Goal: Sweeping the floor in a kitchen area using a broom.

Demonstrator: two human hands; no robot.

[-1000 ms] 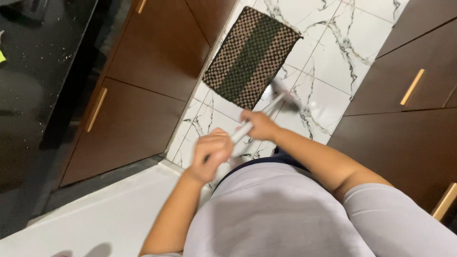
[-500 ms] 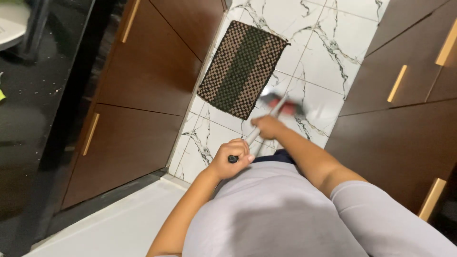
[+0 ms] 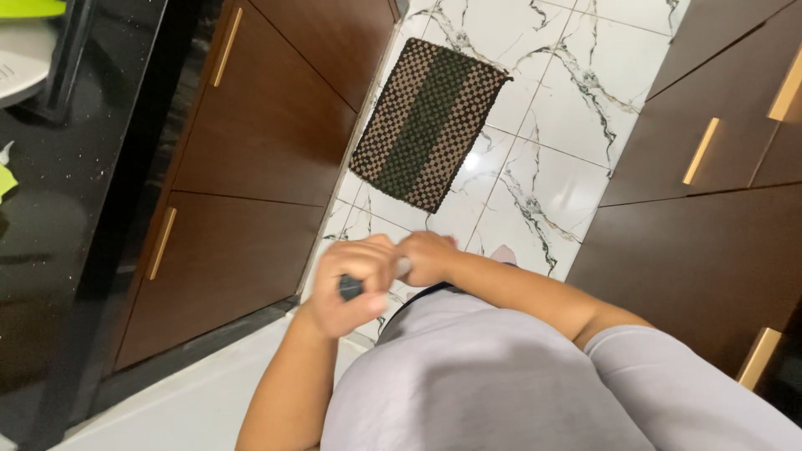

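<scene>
Both hands were fisted around a thin handle (image 3: 401, 269), the left hand (image 3: 355, 284) over its dark end and the right hand (image 3: 428, 257) touching it just past that. The rest of the handle was hidden, somewhere over the marble floor (image 3: 543, 150) near the checkered mat (image 3: 426, 121), between brown cabinets (image 3: 267, 125).

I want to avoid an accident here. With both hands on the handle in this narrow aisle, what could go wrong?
1. The mat lies loose on the glossy tile floor, just ahead; it might slide or bunch underfoot.
2. The left hand and right hand sit close together on the handle; such a grip likely gives less control.
3. Cabinets stand close on both sides, so a swing could hit a door.
</scene>
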